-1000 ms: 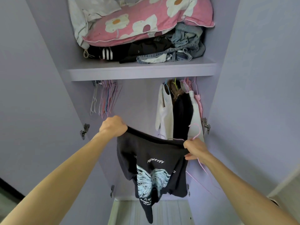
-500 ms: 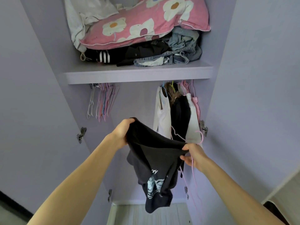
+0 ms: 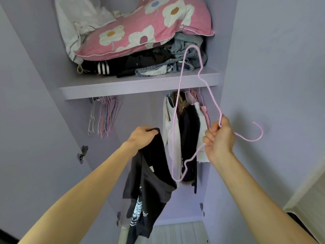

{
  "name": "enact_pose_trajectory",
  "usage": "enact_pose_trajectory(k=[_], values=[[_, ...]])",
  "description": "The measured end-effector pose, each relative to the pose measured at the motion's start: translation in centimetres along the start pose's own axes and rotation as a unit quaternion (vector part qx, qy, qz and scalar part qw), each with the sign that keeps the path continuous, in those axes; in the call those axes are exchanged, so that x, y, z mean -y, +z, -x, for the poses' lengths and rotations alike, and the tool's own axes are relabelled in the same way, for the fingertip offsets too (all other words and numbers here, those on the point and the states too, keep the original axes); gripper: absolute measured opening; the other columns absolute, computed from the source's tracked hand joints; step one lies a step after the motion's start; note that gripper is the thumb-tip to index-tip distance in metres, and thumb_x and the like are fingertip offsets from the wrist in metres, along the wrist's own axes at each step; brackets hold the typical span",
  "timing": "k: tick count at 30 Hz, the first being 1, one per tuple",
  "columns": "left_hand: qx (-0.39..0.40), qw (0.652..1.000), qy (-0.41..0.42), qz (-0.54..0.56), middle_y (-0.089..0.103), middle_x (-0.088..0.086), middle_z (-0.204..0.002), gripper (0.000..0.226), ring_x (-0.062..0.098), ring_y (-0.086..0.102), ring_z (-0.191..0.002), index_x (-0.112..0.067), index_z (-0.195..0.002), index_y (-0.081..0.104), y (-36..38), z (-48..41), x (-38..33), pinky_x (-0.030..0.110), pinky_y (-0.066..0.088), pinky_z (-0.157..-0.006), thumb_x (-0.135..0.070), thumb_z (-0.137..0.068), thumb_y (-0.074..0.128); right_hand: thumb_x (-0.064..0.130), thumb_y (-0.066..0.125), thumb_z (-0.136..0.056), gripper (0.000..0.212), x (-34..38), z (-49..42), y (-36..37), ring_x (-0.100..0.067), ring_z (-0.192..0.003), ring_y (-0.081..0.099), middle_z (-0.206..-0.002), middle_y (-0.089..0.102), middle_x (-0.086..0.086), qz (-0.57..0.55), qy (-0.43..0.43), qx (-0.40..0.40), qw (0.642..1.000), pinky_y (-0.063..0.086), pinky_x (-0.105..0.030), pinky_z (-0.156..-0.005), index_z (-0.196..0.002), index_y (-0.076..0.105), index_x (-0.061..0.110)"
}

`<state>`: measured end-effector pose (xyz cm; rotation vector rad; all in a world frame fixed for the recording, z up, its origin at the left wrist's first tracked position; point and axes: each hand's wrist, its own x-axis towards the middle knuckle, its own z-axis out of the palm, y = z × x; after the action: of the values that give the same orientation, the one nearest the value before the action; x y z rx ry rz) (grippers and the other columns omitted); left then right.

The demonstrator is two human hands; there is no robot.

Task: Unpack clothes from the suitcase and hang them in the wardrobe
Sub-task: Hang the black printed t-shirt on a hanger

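Left hand grips black T-shirt; right hand holds pink hanger before wardrobe

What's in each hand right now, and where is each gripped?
Left hand grips the black T-shirt by a bunched top edge. Right hand holds the pink wire hanger at its neck, below the hook.

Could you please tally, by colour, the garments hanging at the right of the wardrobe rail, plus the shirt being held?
Black: 2, the held shirt and one hanging garment
White: 2
Pink: 1
Total: 5; others may be hidden.
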<state>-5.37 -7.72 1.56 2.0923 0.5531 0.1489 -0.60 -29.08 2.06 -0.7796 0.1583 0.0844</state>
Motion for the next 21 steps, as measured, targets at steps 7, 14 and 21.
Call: enact_pose_trajectory(k=[7, 14, 21], values=[[0.008, 0.997, -0.009, 0.074, 0.074, 0.008, -0.101, 0.020, 0.025, 0.070, -0.095, -0.014, -0.098, 0.074, -2.2, 1.1, -1.3, 0.040, 0.055, -0.095, -0.027, -0.096, 0.058, 0.021, 0.046, -0.098, 0.038, -2.8, 0.6, 2.2, -0.008, -0.038, 0.020, -0.047, 0.031, 0.005, 0.029, -0.016, 0.030, 0.999, 0.014, -0.022, -0.037, -0.060, 0.049, 0.022], [-0.066, 0.989, -0.043, 0.122, 0.073, 0.015, -0.101, 0.017, 0.033, 0.069, -0.097, -0.008, -0.097, 0.074, -7.3, 0.9, -0.9, 0.045, 0.055, -0.096, -0.019, -0.095, 0.061, 0.015, 0.049, -0.094, 0.034, -6.2, -1.1, -2.1, -0.013, -0.043, 0.021, -0.050, 0.030, -0.001, 0.351, -0.027, 0.124, 0.928, 0.020, -0.024, -0.041, -0.061, 0.044, 0.011], [-0.124, 0.971, 0.033, -0.202, 0.070, 0.009, -0.096, 0.020, 0.028, 0.062, -0.094, -0.011, -0.100, 0.069, -9.4, 0.5, 1.2, 0.035, 0.051, -0.083, -0.026, -0.094, 0.058, 0.020, 0.057, -0.087, 0.044, -3.5, -1.6, 0.4, -0.013, -0.040, 0.033, -0.042, 0.036, -0.002, 0.645, -0.121, 0.275, 0.703, 0.030, -0.027, -0.048, -0.047, 0.043, 0.011]])
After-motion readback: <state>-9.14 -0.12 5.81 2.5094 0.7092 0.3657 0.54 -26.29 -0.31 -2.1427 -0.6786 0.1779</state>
